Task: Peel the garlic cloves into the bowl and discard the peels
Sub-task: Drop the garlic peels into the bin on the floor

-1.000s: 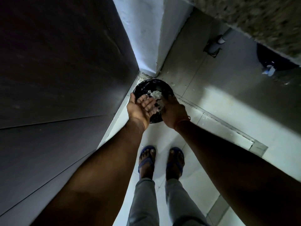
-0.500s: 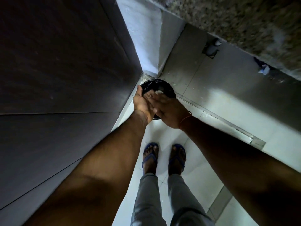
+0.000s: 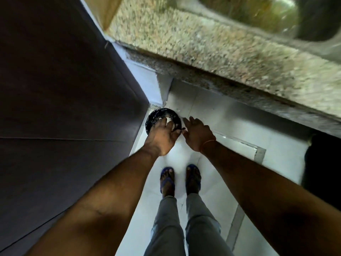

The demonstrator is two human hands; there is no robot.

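A round bin lined with a black bag (image 3: 154,118) stands on the floor in the corner, with pale garlic peels (image 3: 168,119) lying inside it. My left hand (image 3: 162,135) hovers palm down over the bin, fingers spread, nothing in it. My right hand (image 3: 197,133) is just right of the bin, palm down and fingers apart, also holding nothing. The two hands are slightly apart. No bowl or garlic cloves are in sight.
A dark cabinet wall (image 3: 64,108) rises on the left. A speckled granite counter (image 3: 221,50) overhangs at the upper right, with a steel sink (image 3: 276,13) set in it. My feet in blue sandals (image 3: 180,179) stand on the white tiled floor (image 3: 230,172).
My left palm has turned from facing up to facing down over the bin. My right hand slid off it and moved right. The view has tilted up, revealing the counter and sink.
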